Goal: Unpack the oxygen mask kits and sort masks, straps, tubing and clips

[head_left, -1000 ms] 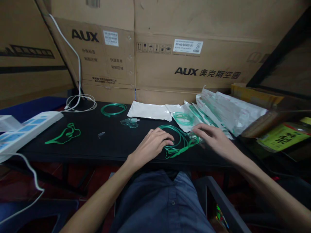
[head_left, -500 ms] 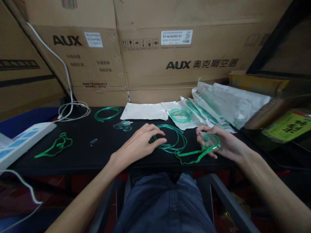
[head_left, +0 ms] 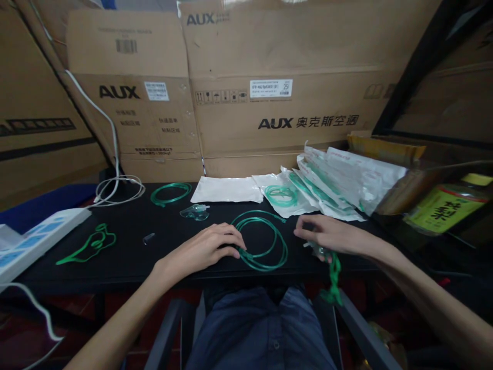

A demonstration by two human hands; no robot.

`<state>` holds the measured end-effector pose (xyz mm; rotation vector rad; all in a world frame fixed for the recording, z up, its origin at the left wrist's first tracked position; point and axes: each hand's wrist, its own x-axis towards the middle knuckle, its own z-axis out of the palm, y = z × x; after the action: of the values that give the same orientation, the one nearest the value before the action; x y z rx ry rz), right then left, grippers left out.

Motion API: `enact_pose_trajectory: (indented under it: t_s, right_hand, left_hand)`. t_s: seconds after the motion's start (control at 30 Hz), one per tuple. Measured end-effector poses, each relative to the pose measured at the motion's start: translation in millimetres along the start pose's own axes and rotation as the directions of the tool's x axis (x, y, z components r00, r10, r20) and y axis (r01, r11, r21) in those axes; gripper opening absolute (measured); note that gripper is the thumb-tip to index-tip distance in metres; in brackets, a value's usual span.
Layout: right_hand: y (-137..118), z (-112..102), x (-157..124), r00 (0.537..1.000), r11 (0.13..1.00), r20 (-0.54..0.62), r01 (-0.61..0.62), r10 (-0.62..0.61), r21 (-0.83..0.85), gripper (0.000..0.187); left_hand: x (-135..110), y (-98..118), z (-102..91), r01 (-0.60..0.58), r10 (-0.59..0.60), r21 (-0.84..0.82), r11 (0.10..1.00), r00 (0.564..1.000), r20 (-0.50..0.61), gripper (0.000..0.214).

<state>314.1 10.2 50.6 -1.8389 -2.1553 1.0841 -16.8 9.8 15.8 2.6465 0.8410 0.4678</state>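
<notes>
Lying at nine o'clock from the tube coil (head_left: 265,267), a green strap (head_left: 79,253) has room to spread. A clear mask (head_left: 195,211) rests at ten. Close by at nine, the left hand (head_left: 208,245) touches the coil, maybe to keep it still; I can't tell if it pinches. At three, the right hand (head_left: 335,235) grasps another mask (head_left: 319,251), so its band (head_left: 334,277) hangs toward six.

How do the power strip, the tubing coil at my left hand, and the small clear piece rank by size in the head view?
Largest to smallest, as they look:
1. power strip
2. tubing coil
3. small clear piece
</notes>
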Motion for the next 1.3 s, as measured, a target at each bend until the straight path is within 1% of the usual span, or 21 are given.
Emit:
enact_pose_trajectory:
  t_s: [0.03, 0.07, 0.1, 0.13, 0.17, 0.27, 0.4, 0.47, 0.57, 0.7, 0.77, 0.83, 0.9, 1.0, 1.1, 1.2, 1.27, 1.3]
  right_hand:
    - [-8, 3, 7, 0.997, 0.979, -0.078, -0.003, -0.013, -0.203, 0.037]
    - [-16, 5, 13, 0.987, 0.922, -0.154, -0.018, -0.045, -0.386, 0.036]
    - [-24, 8, 18, 0.977, 0.869, -0.199, -0.034, -0.075, -0.494, 0.036]
    - [-31, 10, 22, 0.97, 0.824, -0.221, -0.045, -0.098, -0.564, 0.038]
    - [-38, 12, 26, 0.966, 0.797, -0.233, -0.055, -0.109, -0.601, 0.039]
    - [-51, 20, 34, 0.965, 0.752, -0.233, -0.065, -0.12, -0.656, 0.038]
    - [-59, 26, 32, 0.952, 0.711, -0.255, -0.061, -0.17, -0.7, 0.044]
    - [-61, 27, 29, 0.95, 0.701, -0.24, -0.034, -0.197, -0.712, 0.048]
    - [-64, 26, 29, 0.96, 0.696, -0.2, -0.009, -0.195, -0.718, 0.045]
    - [-68, 20, 43, 0.978, 0.71, -0.179, -0.051, -0.106, -0.702, 0.037]
    - [-70, 14, 47, 0.987, 0.722, -0.149, -0.056, -0.066, -0.69, 0.033]
    - [-72, 10, 45, 0.996, 0.744, -0.084, -0.03, -0.035, -0.667, 0.028]
    - [-72, 8, 38, 1.0, 0.786, 0.017, 0.009, 0.002, -0.618, 0.023]
    - [-69, 10, 25, 0.989, 0.857, 0.149, 0.059, 0.021, -0.512, 0.02]
    - [-62, 15, 16, 0.981, 0.905, 0.194, 0.087, -0.005, -0.416, 0.018]
    - [-52, 18, 13, 0.976, 0.941, 0.217, 0.091, -0.019, -0.326, 0.017]
    - [-46, 20, 14, 0.975, 0.955, 0.22, 0.09, -0.027, -0.284, 0.019]
    - [-44, 21, 14, 0.977, 0.958, 0.209, 0.092, -0.035, -0.271, 0.024]
  left_hand:
    - [-2, 1, -1.0, 0.011, -0.011, -0.001, 1.0, 1.0, -0.004, 0.017]
    - [-3, 2, -1.5, 0.02, -0.02, 0.0, 1.0, 1.0, -0.01, 0.017]
    - [-4, 3, -1.6, 0.029, -0.029, 0.003, 1.0, 0.999, -0.014, 0.018]
    - [-5, 4, -1.5, 0.037, -0.037, 0.009, 0.999, 0.999, -0.017, 0.018]
    - [-6, 6, -1.2, 0.043, -0.043, 0.015, 0.999, 0.999, -0.022, 0.019]
    - [-6, 11, -0.4, 0.054, -0.052, 0.037, 0.998, 0.998, -0.041, 0.019]
    - [-7, 15, 0.2, 0.063, -0.059, 0.054, 0.997, 0.996, -0.069, 0.019]
    - [-8, 16, 1.0, 0.061, -0.057, 0.051, 0.997, 0.996, -0.068, 0.019]
    - [-9, 16, 2.6, 0.058, -0.055, 0.04, 0.998, 0.996, -0.065, 0.019]
    - [-12, 14, 3.5, 0.058, -0.055, 0.034, 0.998, 0.996, -0.076, 0.019]
    - [-14, 13, 3.1, 0.06, -0.056, 0.048, 0.997, 0.994, -0.091, 0.019]
    - [-16, 13, 3.0, 0.075, -0.065, 0.085, 0.994, 0.992, -0.11, 0.019]
    - [-18, 14, 4.5, 0.103, -0.085, 0.133, 0.986, 0.988, -0.132, 0.02]
    - [-20, 20, 11.8, 0.128, -0.1, 0.183, 0.975, 0.983, -0.153, 0.022]
    - [-20, 31, 23.6, 0.122, -0.09, 0.193, 0.974, 0.982, -0.164, 0.025]
    - [-22, 41, 34.3, 0.11, -0.077, 0.179, 0.978, 0.981, -0.18, 0.026]
    - [-23, 44, 38.3, 0.097, -0.064, 0.16, 0.982, 0.978, -0.197, 0.027]
    - [-23, 45, 39.3, 0.089, -0.057, 0.146, 0.985, 0.977, -0.206, 0.026]
